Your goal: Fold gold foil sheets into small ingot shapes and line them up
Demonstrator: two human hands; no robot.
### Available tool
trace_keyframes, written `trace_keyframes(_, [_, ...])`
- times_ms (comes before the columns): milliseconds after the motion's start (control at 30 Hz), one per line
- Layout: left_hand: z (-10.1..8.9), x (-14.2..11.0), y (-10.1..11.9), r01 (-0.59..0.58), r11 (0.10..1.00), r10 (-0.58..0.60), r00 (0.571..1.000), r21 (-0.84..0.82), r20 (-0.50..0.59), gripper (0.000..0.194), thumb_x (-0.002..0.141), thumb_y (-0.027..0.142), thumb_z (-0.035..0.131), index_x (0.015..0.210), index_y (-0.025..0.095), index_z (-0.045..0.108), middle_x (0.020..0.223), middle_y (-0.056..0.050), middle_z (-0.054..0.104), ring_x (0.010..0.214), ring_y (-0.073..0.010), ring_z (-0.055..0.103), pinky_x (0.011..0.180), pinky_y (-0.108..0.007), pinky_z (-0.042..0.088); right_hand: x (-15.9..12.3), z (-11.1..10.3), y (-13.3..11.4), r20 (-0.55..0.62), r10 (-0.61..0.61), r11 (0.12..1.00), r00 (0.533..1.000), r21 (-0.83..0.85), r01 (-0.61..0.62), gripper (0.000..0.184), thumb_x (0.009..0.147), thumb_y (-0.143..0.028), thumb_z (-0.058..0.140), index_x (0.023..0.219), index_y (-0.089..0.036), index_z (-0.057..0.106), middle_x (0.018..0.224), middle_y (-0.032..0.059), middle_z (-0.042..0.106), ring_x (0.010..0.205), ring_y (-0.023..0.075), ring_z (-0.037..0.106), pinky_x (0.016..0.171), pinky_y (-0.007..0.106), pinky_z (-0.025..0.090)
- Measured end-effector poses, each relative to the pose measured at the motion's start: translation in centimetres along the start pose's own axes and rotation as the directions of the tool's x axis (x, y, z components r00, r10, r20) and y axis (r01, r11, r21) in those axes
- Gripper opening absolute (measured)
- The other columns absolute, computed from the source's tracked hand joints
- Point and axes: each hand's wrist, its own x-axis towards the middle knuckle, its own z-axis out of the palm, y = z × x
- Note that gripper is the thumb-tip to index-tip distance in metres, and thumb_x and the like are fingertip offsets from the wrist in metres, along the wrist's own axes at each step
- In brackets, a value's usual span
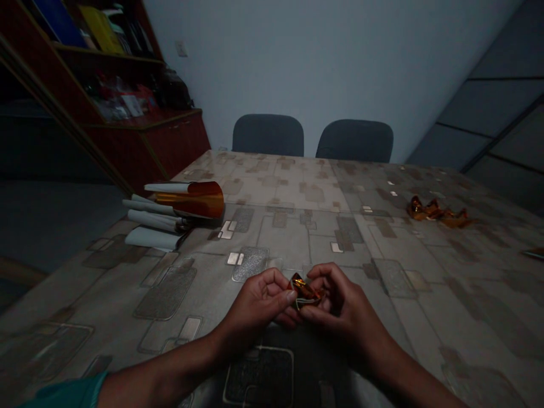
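A person's two bare hands met low in the middle of a table with a patterned cover, holding a small folded piece of shiny amber film just above its surface. The left hand pinched the piece's left end, thumb on top and fingers behind. The right hand closed around the other end, its thumb low and its fingers curled over; the dim light made it hard to tell how firmly those fingers pressed. Held from both ends, the film probably could not spring open along its creases, and the forearms, angled in from the lower corners, let both thumbs reach the same fold.

At the table's left edge lay a loosely curled amber sheet with rolled white sheets, their outer ends reaching about to that edge. Toward the far right corner lay a crumpled amber strip, set in from the right edge. Both lay well apart from the hands, perhaps so that the elbows could swing freely to either side. Beyond the far edge stood a left chair and a right chair; the near edge was out of view
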Motion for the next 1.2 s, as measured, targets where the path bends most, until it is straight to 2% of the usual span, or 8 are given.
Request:
trace_keyframes(67, [-0.04, -0.01, 0.02, 0.008, 1.000, -0.008, 1.000, -0.004, -0.011, 0.039, 0.073, 0.041, 0.083, 0.080, 0.015, 0.054, 0.065, -0.002, 0.072, 0.059, -0.0177, 0.073, 0.053, -0.022, 0.055, 0.06, -0.04, 0.23, -0.002, 0.013, 0.998, 1.000, 0.055, -0.013, 0.039, 0.069, -0.027, 0.073, 0.101, -0.022, 0.051, 0.077, -0.0013, 0.059, 0.058, 0.0124, 0.050, 0.051, 0.024, 0.038])
trace_keyframes(233, [-0.09, -0.06, 0.15, 0.025, 0.999, -0.024, 0.999, -0.031, 0.041, 0.042, 0.070, 0.039, 0.086, 0.084, 0.014, 0.056, 0.073, -0.005, 0.075, 0.065, -0.0175, 0.075, 0.057, -0.022, 0.056, 0.10, -0.10, 0.54, 0.004, 0.005, 0.997, 1.000, 0.074, -0.005, 0.032, 0.072, -0.023, 0.069, 0.099, -0.022, 0.052, 0.077, -0.0022, 0.058, 0.058, 0.0110, 0.050, 0.050, 0.023, 0.034])
trace_keyframes(467, [-0.20, -0.14, -0.33, 0.014, 0.998, -0.012, 0.999, -0.054, 0.040, 0.038, 0.070, 0.035, 0.086, 0.077, 0.015, 0.054, 0.070, -0.005, 0.076, 0.062, -0.0150, 0.073, 0.056, -0.020, 0.055, 0.09, 0.06, 0.54, 0.003, -0.033, 0.998, 0.999, -0.055, 0.033, 0.023, 0.073, -0.020, 0.068, 0.092, -0.021, 0.055, 0.074, -0.0016, 0.060, 0.059, 0.0128, 0.051, 0.052, 0.026, 0.036])
trace_keyframes(567, [-0.32, -0.06, -0.49, 0.021, 0.998, -0.018, 0.998, -0.054, 0.055, 0.039, 0.070, 0.036, 0.086, 0.077, 0.015, 0.054, 0.070, -0.005, 0.076, 0.061, -0.0156, 0.073, 0.056, -0.021, 0.056, 0.21, 0.25, 0.87, 0.016, -0.043, 0.998, 0.999, -0.045, 0.044, 0.020, 0.074, -0.020, 0.066, 0.091, -0.022, 0.055, 0.075, -0.0012, 0.059, 0.059, 0.0132, 0.051, 0.052, 0.027, 0.036])
trace_keyframes(767, [-0.36, 0.15, -0.21, 0.025, 1.000, -0.024, 0.999, -0.019, 0.034, 0.041, 0.069, 0.039, 0.086, 0.078, 0.014, 0.054, 0.069, -0.005, 0.075, 0.060, -0.0153, 0.073, 0.057, -0.022, 0.056, 0.03, 0.05, 0.92, 0.049, -0.005, 0.995, 0.999, 0.103, 0.000, 0.027, 0.073, -0.026, 0.072, 0.093, -0.022, 0.054, 0.075, -0.0020, 0.057, 0.061, 0.0129, 0.050, 0.053, 0.026, 0.035])
trace_keyframes(933, [-0.31, 0.11, 0.03, 0.021, 1.000, -0.021, 1.000, -0.005, -0.010, 0.042, 0.071, 0.039, 0.085, 0.081, 0.015, 0.052, 0.071, -0.004, 0.074, 0.061, -0.0174, 0.074, 0.053, -0.021, 0.055, -0.25, -0.63, 0.33, 0.070, 0.026, 0.961, 0.997, 0.273, -0.044, 0.033, 0.080, -0.033, 0.071, 0.105, -0.023, 0.053, 0.084, -0.0008, 0.058, 0.064, 0.0120, 0.050, 0.054, 0.024, 0.036])
trace_keyframes(1100, [-0.32, 0.06, -0.27, -0.006, 0.999, 0.008, 1.000, -0.046, 0.027, 0.038, 0.071, 0.034, 0.085, 0.081, 0.014, 0.054, 0.075, -0.006, 0.075, 0.068, -0.0175, 0.075, 0.059, -0.021, 0.056, 0.02, -0.24, 0.40, 0.017, 0.011, 0.997, 1.000, 0.082, -0.013, 0.022, 0.076, -0.026, 0.069, 0.093, -0.021, 0.056, 0.077, 0.0003, 0.061, 0.061, 0.0128, 0.052, 0.054, 0.025, 0.038])
trace_keyframes(1200, [-0.48, 0.16, -0.77, -0.014, 0.996, 0.019, 0.998, -0.083, 0.055, 0.039, 0.068, 0.028, 0.088, 0.083, 0.013, 0.056, 0.077, -0.006, 0.076, 0.068, -0.0165, 0.075, 0.059, -0.020, 0.055, 0.08, -0.08, 0.63, 0.013, -0.002, 0.999, 1.000, 0.046, 0.001, 0.022, 0.076, -0.024, 0.067, 0.095, -0.021, 0.057, 0.079, 0.0020, 0.064, 0.063, 0.0143, 0.056, 0.056, 0.026, 0.041])
